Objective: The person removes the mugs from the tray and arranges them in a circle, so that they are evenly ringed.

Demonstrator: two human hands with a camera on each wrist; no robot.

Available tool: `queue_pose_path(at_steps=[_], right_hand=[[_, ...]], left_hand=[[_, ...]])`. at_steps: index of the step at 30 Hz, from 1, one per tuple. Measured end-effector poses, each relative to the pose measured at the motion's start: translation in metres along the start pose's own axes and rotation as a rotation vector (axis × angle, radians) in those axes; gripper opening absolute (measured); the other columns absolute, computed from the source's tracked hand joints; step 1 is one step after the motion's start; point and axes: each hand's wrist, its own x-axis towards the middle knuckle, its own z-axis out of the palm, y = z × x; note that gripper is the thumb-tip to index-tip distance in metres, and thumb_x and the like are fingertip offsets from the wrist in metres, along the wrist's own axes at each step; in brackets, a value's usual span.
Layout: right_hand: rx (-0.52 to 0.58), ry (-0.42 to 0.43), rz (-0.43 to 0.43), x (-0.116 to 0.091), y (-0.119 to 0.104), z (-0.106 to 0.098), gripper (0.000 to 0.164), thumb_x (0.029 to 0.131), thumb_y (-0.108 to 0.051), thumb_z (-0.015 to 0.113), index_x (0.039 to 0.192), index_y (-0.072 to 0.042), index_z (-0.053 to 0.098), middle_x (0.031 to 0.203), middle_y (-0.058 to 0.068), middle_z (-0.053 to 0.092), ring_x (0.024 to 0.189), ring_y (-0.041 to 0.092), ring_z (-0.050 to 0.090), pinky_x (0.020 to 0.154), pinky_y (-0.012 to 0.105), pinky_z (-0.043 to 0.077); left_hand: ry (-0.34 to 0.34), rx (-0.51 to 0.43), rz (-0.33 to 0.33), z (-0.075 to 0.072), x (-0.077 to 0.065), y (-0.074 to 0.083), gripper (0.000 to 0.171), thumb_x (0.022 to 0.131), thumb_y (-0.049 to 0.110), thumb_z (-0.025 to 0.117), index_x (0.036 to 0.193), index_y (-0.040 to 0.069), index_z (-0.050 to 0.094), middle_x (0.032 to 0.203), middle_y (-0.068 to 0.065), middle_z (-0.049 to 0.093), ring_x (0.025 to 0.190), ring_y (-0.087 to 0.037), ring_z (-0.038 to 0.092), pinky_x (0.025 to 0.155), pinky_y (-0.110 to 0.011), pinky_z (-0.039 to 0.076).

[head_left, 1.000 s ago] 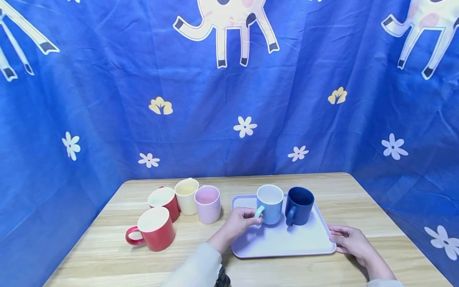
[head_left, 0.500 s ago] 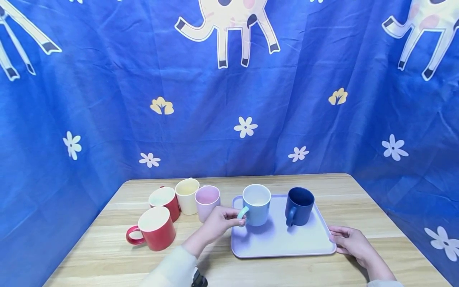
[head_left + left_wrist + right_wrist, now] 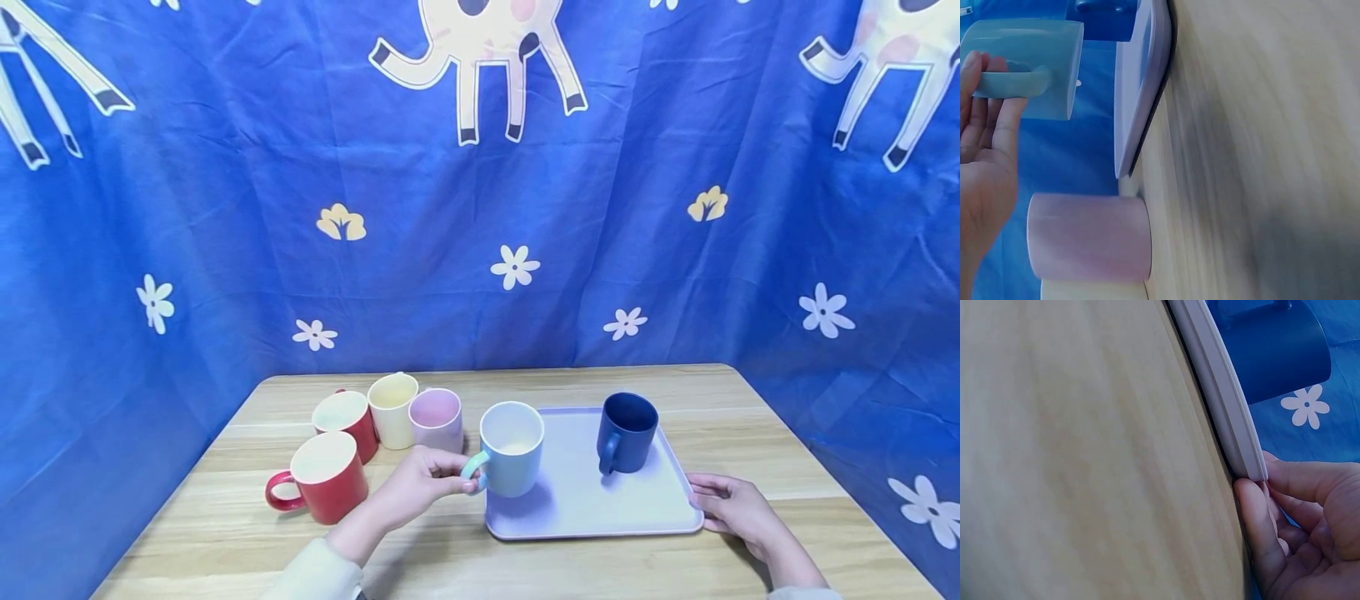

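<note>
Lifted off the tray, the light blue mug [image 3: 513, 454] hangs upright above the left edge of the lavender tray [image 3: 592, 512]. My left hand [image 3: 423, 483] pinches its handle between thumb and fingers, as the left wrist view shows with the mug [image 3: 1054, 47] well apart from the table. At the tray's right edge, my right hand [image 3: 731, 508] holds the rim near the front corner. In the right wrist view, thumb and finger of that hand [image 3: 1304, 531] sit on either side of the tray edge [image 3: 1229, 406]. A dark blue mug [image 3: 628, 433] stands on the tray.
Left of the tray stand a pink mug [image 3: 435, 417], a cream mug [image 3: 392, 417] and two red mugs, one in front [image 3: 330, 483] and one behind it. A blue patterned curtain [image 3: 420, 292] hangs behind the wooden table [image 3: 585, 571].
The left hand has carried the light blue mug leftward, away from the dark blue mug, and then slightly nearer to me. The right hand and the tray have stayed in place.
</note>
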Motion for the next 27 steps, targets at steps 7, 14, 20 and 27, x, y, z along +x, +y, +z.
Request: queue_pose_path(at_steps=[7,14,20,27], right_hand=[[0.002,0.004,0.003,0.000,0.000,0.000,0.048,0.087,-0.001,0.064,0.127,0.016,0.047,0.107,0.014,0.065,0.085,0.016,0.064,0.070,0.033,0.056],[-0.005,0.002,0.002,0.000,0.001,0.000,0.048,0.087,-0.001,0.064,0.128,0.016,0.047,0.107,0.014,0.065,0.085,0.017,0.064,0.070,0.033,0.056],[-0.004,0.013,0.002,0.000,0.001,0.000,0.047,0.087,-0.001,0.064,0.127,0.016,0.048,0.107,0.015,0.065,0.085,0.017,0.064,0.070,0.034,0.056],[0.002,0.003,0.000,0.000,0.000,0.000,0.048,0.087,-0.002,0.065,0.127,0.016,0.047,0.107,0.014,0.065,0.085,0.017,0.064,0.070,0.033,0.056]], left_hand=[[-0.012,0.017,-0.022,-0.015,-0.024,0.005,0.011,0.085,0.007,0.069,0.091,-0.002,0.067,0.081,0.003,0.063,0.078,-0.007,0.058,0.074,-0.025,0.051],[0.001,0.031,0.004,-0.030,-0.047,0.004,0.012,0.086,0.008,0.068,0.093,-0.003,0.067,0.082,0.001,0.064,0.078,-0.007,0.058,0.071,-0.027,0.052],[0.003,0.014,0.027,-0.040,-0.064,0.005,0.009,0.087,0.003,0.065,0.092,-0.004,0.067,0.083,0.001,0.064,0.078,-0.006,0.058,0.071,-0.027,0.053],[-0.007,0.012,0.028,-0.053,-0.085,0.003,0.007,0.088,0.000,0.062,0.092,0.001,0.067,0.084,0.002,0.065,0.079,-0.005,0.058,0.070,-0.027,0.053]])
